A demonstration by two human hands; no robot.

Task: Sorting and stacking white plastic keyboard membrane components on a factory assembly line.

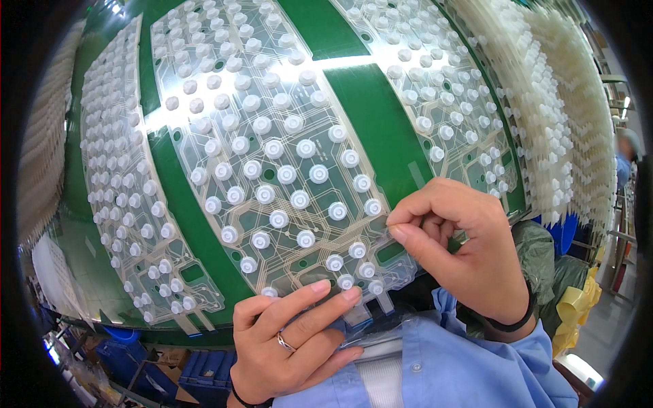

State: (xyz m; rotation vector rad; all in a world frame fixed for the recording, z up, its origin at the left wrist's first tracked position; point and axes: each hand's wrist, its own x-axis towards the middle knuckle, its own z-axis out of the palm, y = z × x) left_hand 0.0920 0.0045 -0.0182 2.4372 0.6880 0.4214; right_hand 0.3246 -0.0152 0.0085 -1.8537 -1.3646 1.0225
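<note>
A clear flexible circuit sheet (320,231) with printed traces and rows of white rubber domes lies flat in front of me. My left hand (292,336) rests at its near edge, fingers stretched out and fingertips beside the lowest white domes (345,281). It wears a ring and holds nothing. At the sheet's right edge my right hand (459,245) is closed, thumb and forefinger pinched together. Whatever lies between those fingertips is too small or hidden to make out. The sheet's connector tails (357,316) point toward me.
Similar domed sheets lie to the left (129,197) and right (449,102) on the green table (357,102). Tall stacks of domed sheets (544,115) stand at the right and left edges. Blue bins (207,374) sit below; another person (624,160) is far right.
</note>
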